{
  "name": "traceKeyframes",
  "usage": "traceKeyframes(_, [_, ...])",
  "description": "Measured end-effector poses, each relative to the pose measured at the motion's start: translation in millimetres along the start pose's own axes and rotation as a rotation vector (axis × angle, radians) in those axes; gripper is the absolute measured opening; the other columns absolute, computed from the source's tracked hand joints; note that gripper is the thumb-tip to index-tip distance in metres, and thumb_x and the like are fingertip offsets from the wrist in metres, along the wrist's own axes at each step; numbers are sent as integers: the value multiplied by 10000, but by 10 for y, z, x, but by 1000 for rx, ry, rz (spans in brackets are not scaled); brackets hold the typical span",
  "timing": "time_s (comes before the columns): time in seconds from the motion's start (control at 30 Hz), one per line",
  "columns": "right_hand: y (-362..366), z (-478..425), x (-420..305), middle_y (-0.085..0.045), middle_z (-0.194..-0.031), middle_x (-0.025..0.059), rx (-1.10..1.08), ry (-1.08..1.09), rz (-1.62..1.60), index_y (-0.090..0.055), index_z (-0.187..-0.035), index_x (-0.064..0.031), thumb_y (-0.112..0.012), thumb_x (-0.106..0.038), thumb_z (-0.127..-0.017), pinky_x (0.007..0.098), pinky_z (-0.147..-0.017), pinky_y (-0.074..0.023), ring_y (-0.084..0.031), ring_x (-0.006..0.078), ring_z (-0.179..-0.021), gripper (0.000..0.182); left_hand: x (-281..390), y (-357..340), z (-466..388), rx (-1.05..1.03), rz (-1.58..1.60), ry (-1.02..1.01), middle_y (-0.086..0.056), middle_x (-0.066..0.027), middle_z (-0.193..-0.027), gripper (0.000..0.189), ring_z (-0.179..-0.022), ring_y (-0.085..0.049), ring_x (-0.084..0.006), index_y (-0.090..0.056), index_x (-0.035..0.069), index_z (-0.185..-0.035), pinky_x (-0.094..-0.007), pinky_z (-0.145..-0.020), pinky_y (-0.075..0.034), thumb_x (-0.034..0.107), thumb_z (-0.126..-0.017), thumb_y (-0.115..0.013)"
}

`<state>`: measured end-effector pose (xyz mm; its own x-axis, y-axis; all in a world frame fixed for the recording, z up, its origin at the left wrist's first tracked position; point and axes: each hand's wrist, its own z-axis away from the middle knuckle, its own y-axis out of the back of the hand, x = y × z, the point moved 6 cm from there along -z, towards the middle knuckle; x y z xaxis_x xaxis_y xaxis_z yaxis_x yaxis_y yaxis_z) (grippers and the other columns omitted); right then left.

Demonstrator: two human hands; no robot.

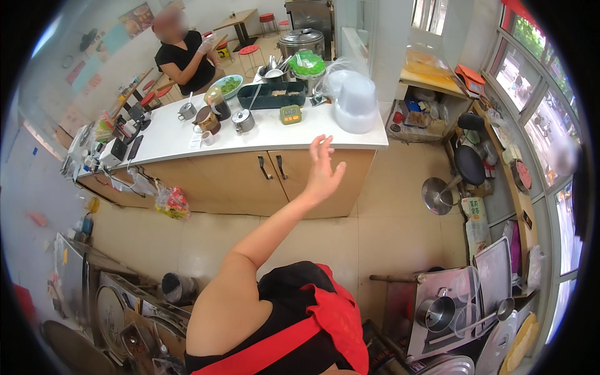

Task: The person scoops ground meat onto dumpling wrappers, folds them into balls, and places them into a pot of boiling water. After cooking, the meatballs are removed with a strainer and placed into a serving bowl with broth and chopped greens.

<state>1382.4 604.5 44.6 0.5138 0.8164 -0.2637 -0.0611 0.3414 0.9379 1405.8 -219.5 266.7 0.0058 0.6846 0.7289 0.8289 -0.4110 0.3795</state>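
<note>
My left hand (326, 171) reaches out in front of the counter's near edge, fingers apart and holding nothing. It is nearest to the white countertop (276, 133) and the wooden cabinet door below it. Beyond my fingertips, to the right, stand stacked translucent plastic tubs (356, 105). A green digital timer (291, 115) sits to the left of them. Further left are a lidded metal pot (243, 121), a jug of dark liquid (206, 119) and a small white cup (207, 138). Behind the timer lies a dark green divided tray (269, 96). My right hand is out of view.
Across the counter stands a gloved person (187, 61) near a bowl of greens (229, 85). Cabinet handles (280, 168) jut out below. To the right are a frying pan (468, 165) and, lower down, a saucepan (436, 313). A bin (179, 287) stands at lower left.
</note>
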Motion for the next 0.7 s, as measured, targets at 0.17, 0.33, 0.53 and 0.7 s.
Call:
traceKeyframes(0.17, [-265, -24, 90, -629, -917, 110, -36, 32, -27, -508, -1290, -54, -540, -273, -919, 304, -589, -500, -606, 183, -700, 432, 512, -486, 184, -68, 24, -37, -226, -155, -1377, 667, -1069, -439, -232, -278, 42, -1394, -351, -919, -410, 80, -822, -619])
traceKeyframes(0.33, [-385, -200, 265, -632, -934, 116, -56, 35, -52, -519, -1279, -53, -536, -282, -919, 318, -610, -503, -612, 194, -728, 427, 875, -844, 391, -124, 32, -41, -244, -152, -1363, 669, -1062, -440, -222, -285, 43, -1393, -341, -900, -412, 78, -819, -628])
traceKeyframes(0.53, [-317, -375, 516, -634, -956, 123, -57, -15, -42, -532, -1266, -51, -532, -291, -920, 335, -636, -508, -619, 207, -761, 421, 886, -994, 618, -158, -25, 22, -256, -146, -1353, 665, -1041, -452, -218, -283, 42, -1391, -333, -891, -419, 71, -823, -628])
traceKeyframes(0.7, [-236, -465, 767, -637, -973, 129, -50, -102, -9, -543, -1255, -51, -528, -300, -920, 349, -657, -511, -624, 218, -789, 417, 768, -911, 625, -138, -61, 63, -256, -164, -1355, 670, -1046, -467, -244, -290, 37, -1388, -371, -892, -440, 75, -814, -635])
